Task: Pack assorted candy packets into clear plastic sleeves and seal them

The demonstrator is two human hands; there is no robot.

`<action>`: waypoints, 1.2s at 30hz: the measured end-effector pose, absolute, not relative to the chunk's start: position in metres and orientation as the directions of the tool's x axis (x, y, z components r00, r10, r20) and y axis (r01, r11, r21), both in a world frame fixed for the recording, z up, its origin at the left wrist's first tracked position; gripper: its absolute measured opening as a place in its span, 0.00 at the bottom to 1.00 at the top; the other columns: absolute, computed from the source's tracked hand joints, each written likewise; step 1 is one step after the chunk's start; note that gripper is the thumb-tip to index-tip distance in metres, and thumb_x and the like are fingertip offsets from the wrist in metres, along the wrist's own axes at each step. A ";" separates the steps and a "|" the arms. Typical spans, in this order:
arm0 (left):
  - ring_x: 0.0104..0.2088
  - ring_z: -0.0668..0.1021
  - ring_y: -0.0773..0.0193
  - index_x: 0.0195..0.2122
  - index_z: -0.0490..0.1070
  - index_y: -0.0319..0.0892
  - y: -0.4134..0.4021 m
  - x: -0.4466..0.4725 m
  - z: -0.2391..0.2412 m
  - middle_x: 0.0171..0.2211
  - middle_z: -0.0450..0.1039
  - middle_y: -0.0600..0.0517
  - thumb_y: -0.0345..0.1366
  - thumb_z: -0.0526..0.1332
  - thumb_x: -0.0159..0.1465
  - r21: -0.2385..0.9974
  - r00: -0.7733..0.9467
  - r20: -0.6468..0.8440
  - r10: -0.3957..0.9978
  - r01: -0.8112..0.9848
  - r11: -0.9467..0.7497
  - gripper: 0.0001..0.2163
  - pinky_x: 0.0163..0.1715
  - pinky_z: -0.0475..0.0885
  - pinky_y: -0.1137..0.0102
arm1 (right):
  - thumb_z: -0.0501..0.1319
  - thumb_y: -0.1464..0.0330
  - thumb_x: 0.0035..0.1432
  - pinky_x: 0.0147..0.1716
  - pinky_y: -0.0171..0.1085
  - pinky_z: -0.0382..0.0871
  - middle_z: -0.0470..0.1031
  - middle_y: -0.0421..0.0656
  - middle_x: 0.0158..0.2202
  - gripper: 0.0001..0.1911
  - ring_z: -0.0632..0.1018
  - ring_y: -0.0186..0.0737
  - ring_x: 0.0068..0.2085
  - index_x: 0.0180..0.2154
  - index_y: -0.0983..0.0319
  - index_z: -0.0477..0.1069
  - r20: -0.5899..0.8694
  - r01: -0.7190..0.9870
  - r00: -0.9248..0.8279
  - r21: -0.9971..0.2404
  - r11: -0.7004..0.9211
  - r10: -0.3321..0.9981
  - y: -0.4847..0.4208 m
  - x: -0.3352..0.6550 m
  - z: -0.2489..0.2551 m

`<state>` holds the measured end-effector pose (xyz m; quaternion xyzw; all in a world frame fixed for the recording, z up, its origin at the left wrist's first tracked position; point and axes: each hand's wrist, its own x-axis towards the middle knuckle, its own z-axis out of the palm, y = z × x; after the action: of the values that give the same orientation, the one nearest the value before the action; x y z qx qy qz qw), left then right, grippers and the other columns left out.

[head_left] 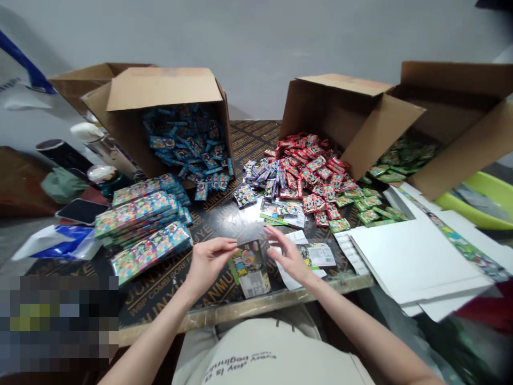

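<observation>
A printed plastic bag (pixel 252 267), clear with a dark, colourful pattern and a pale panel, is near the table's front edge. My left hand (pixel 212 262) is closed in a pinch at its upper left corner, thumb against fingers. On the bag's other side my right hand (pixel 289 258) is held with fingers apart and nothing visible in them. Beyond the hands lies a purple packet (pixel 287 210) on more flat printed packaging. Loose paper slips and another printed bag (pixel 320 255) lie beside and partly under my right hand.
Open cartons hold blue packets (pixel 188 144), red packets (pixel 312 166) and green packets (pixel 412 155), some spilled out. Filled multi-packs (pixel 136 214) are stacked left, near a phone (pixel 82 211). White card sheets (pixel 420 262) overhang the table's right; a yellow-green basin (pixel 473 206) stands beyond.
</observation>
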<state>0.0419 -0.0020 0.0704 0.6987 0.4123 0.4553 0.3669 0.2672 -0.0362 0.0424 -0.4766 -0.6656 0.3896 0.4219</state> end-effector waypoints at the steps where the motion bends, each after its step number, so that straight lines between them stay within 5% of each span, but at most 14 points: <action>1: 0.33 0.78 0.60 0.27 0.76 0.40 -0.001 0.037 0.068 0.32 0.77 0.48 0.33 0.65 0.52 0.915 0.182 0.295 0.938 0.228 -0.332 0.03 0.36 0.73 0.68 | 0.60 0.64 0.54 0.46 0.42 0.66 0.68 0.46 0.50 0.29 0.72 0.42 0.46 0.56 0.56 0.57 0.132 0.315 -0.190 -0.930 0.188 0.973 -0.041 0.265 0.030; 5: 0.32 0.77 0.61 0.28 0.76 0.39 0.007 0.013 0.058 0.29 0.77 0.50 0.36 0.68 0.48 0.978 -0.131 0.154 0.979 0.160 -0.133 0.08 0.38 0.72 0.67 | 0.57 0.68 0.55 0.32 0.36 0.67 0.71 0.40 0.31 0.18 0.71 0.36 0.31 0.49 0.59 0.66 0.032 0.351 -0.198 -0.931 0.101 0.980 -0.045 0.245 0.001; 8: 0.28 0.76 0.64 0.30 0.75 0.38 0.005 -0.005 0.041 0.27 0.75 0.52 0.37 0.69 0.44 0.999 -0.394 0.047 0.918 0.002 -0.050 0.13 0.34 0.72 0.69 | 0.57 0.68 0.56 0.29 0.33 0.65 0.69 0.38 0.28 0.16 0.70 0.34 0.29 0.47 0.59 0.66 0.112 0.331 -0.171 -0.929 0.164 0.979 -0.024 0.232 0.011; 11: 0.27 0.75 0.63 0.33 0.72 0.37 -0.013 -0.025 0.008 0.27 0.73 0.52 0.39 0.69 0.42 0.995 -0.458 -0.095 0.884 -0.075 0.068 0.17 0.30 0.73 0.68 | 0.60 0.66 0.53 0.31 0.33 0.66 0.71 0.39 0.29 0.13 0.71 0.35 0.30 0.43 0.59 0.69 0.156 0.458 -0.303 -0.841 0.287 0.940 0.001 0.239 0.022; 14: 0.35 0.76 0.54 0.39 0.70 0.37 -0.040 -0.043 -0.026 0.33 0.73 0.46 0.44 0.66 0.45 0.951 -0.433 -0.021 0.901 0.270 0.152 0.21 0.36 0.72 0.59 | 0.62 0.66 0.52 0.41 0.37 0.65 0.72 0.43 0.37 0.11 0.72 0.39 0.40 0.40 0.60 0.71 0.244 0.668 -0.293 -0.640 0.380 0.924 0.015 0.265 0.016; 18: 0.48 0.70 0.51 0.46 0.68 0.42 -0.053 -0.041 -0.033 0.47 0.67 0.43 0.46 0.61 0.53 0.642 -0.146 0.310 0.940 0.761 -0.094 0.21 0.50 0.63 0.56 | 0.58 0.67 0.54 0.46 0.44 0.62 0.71 0.47 0.41 0.12 0.70 0.44 0.45 0.42 0.61 0.70 0.271 0.776 -0.195 -0.545 0.317 0.943 0.028 0.295 -0.001; 21: 0.56 0.62 0.50 0.54 0.61 0.47 -0.041 -0.013 -0.018 0.55 0.60 0.44 0.46 0.65 0.49 0.503 0.364 0.216 0.906 0.754 -0.423 0.31 0.55 0.54 0.51 | 0.58 0.67 0.54 0.48 0.46 0.60 0.69 0.50 0.46 0.15 0.67 0.47 0.49 0.44 0.62 0.68 0.248 0.824 -0.216 -0.472 0.312 0.944 0.042 0.291 -0.007; 24: 0.59 0.56 0.46 0.58 0.53 0.49 -0.027 0.018 -0.012 0.59 0.54 0.43 0.46 0.69 0.42 0.429 0.611 0.083 0.787 0.691 -0.582 0.42 0.56 0.43 0.45 | 0.60 0.67 0.52 0.49 0.49 0.56 0.65 0.52 0.52 0.20 0.63 0.52 0.54 0.48 0.62 0.66 0.219 0.861 -0.280 -0.374 0.345 0.935 0.060 0.270 -0.009; 31: 0.57 0.60 0.49 0.59 0.51 0.45 -0.023 0.037 -0.025 0.56 0.58 0.41 0.51 0.66 0.46 0.404 0.524 0.141 0.840 0.744 -0.532 0.41 0.57 0.44 0.48 | 0.59 0.65 0.53 0.53 0.52 0.48 0.59 0.53 0.56 0.23 0.57 0.53 0.58 0.52 0.61 0.62 0.193 0.854 -0.447 -0.196 0.481 0.873 0.117 0.208 0.000; 36: 0.56 0.60 0.49 0.59 0.52 0.47 -0.026 0.033 -0.032 0.56 0.58 0.43 0.57 0.62 0.46 0.462 0.475 0.151 0.867 0.741 -0.486 0.41 0.58 0.45 0.49 | 0.63 0.55 0.46 0.54 0.54 0.45 0.49 0.56 0.61 0.39 0.49 0.57 0.61 0.57 0.60 0.54 0.202 0.821 -0.530 -0.121 0.558 0.823 0.174 0.140 0.010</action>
<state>0.0330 -0.0264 -0.0318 0.8419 0.4776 0.1855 0.1694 0.1401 0.1738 0.0104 -0.4698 -0.8747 0.0054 0.1186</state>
